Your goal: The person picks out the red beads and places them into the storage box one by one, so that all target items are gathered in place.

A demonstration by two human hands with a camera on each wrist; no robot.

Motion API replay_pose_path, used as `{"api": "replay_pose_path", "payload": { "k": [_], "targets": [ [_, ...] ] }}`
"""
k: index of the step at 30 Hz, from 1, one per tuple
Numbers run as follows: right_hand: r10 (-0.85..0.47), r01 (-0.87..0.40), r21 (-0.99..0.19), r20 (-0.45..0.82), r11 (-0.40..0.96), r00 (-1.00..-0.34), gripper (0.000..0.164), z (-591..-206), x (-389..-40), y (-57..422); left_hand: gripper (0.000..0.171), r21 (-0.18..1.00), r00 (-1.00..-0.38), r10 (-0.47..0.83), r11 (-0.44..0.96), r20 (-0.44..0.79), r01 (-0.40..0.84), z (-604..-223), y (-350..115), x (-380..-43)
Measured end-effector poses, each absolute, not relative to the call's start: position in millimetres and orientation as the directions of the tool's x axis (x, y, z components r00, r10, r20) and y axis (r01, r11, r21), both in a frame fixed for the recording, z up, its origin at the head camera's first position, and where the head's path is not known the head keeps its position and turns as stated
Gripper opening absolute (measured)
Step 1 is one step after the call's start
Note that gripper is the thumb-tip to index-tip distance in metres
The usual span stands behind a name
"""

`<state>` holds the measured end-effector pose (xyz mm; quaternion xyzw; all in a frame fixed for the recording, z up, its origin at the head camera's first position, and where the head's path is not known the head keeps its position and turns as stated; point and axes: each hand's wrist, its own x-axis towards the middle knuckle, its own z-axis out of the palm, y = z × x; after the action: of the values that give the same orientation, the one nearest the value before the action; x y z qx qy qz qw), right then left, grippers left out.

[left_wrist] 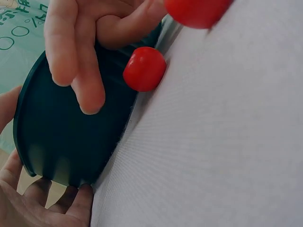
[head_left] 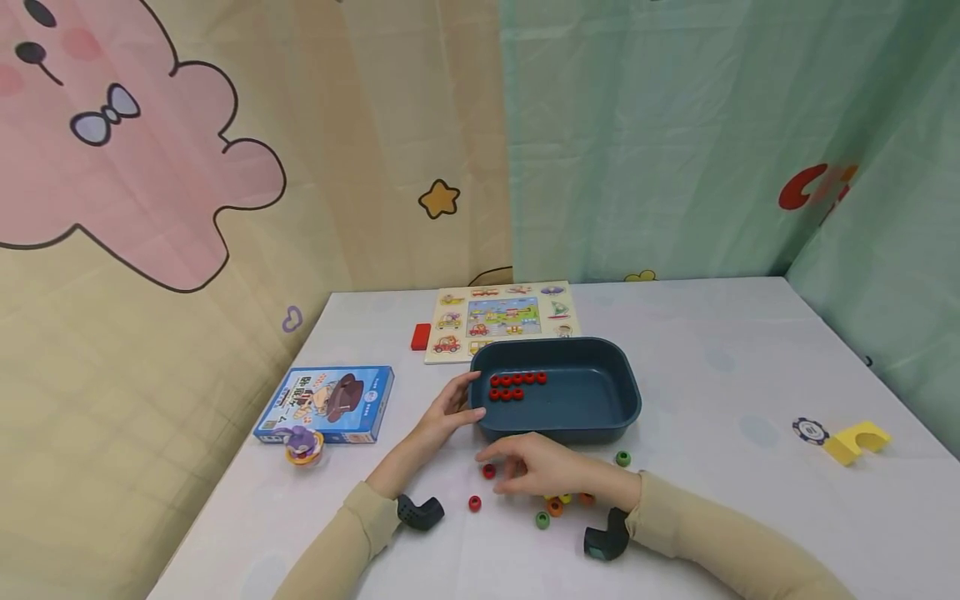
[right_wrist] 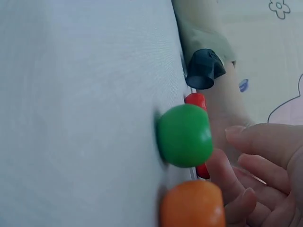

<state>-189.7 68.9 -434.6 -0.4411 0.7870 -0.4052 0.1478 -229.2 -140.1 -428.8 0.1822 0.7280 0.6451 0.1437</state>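
My left hand (head_left: 444, 410) grips the left end of a dark blue rectangular tray (head_left: 630, 400), thumb at the near corner and fingers along the side. Inside the tray, several red beads (head_left: 517, 379) form two rows toward the left. My right hand (head_left: 542, 467) hovers in front of the tray with fingers loosely bent and nothing between them. Just below its fingertips lies a red bead (head_left: 489, 472); another red bead (left_wrist: 145, 69) appears near the fingers in the left wrist view. Close under the right wrist are a green bead (right_wrist: 185, 135) and an orange bead (right_wrist: 193, 205).
A picture puzzle board (head_left: 503, 321) lies behind the tray, beside a red block (head_left: 421, 337). To the left are a blue box (head_left: 326, 404) and a purple toy (head_left: 303, 444). A yellow arch block (head_left: 857, 442) and a round chip (head_left: 811, 431) lie far right.
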Motion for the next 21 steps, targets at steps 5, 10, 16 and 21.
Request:
{"api": "replay_pose_path", "payload": {
  "k": [5, 10, 16, 21],
  "targets": [
    [-0.787, -0.590, -0.735, 0.127, 0.334, -0.604, 0.039, -442, -193, 65, 0.062, 0.991, -0.890, 0.456, 0.101, 0.030, 0.085, -427, -140, -229],
    [-0.775, -0.603, -0.710, 0.129, 0.363, -0.618, 0.032, -447, -194, 62, 0.063, 0.991, -0.888, 0.459, 0.107, 0.025, 0.084, -425, -141, -228],
    [-0.770, -0.628, -0.690, 0.160, 0.360, -0.618, 0.023, -450, -193, 61, 0.061, 0.991, -0.888, 0.459, 0.098, 0.033, 0.087, -426, -140, -228],
    [-0.775, -0.659, -0.656, 0.175, 0.368, -0.607, 0.021, -447, -191, 62, 0.061, 0.992, -0.888, 0.459, 0.093, 0.033, 0.085, -427, -140, -228]
  ]
}}
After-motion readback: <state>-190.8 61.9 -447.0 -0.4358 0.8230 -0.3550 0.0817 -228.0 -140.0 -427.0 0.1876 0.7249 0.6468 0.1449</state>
